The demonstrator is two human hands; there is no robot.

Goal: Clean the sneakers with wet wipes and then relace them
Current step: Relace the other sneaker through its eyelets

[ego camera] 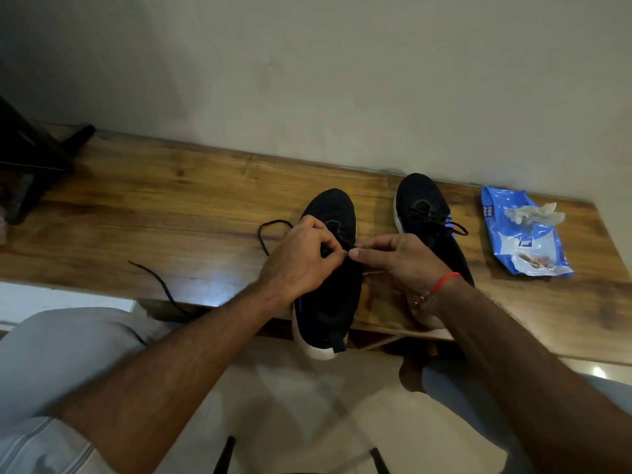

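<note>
On the bench [171,213], a loose lace [160,285] is trailed leftward; the near sneaker [328,302] is being relaced, its lace pinched by left hand [301,258] and right hand [403,261]. The second sneaker [427,220] appears laced; wipes pack [519,234] lies rightmost.

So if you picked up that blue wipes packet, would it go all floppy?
Probably. The wipes packet looks like thin, crinkled plastic lying flat on the table, so it would likely sag and feel light. A loose wipe sticks out on top and might slip off.
</note>
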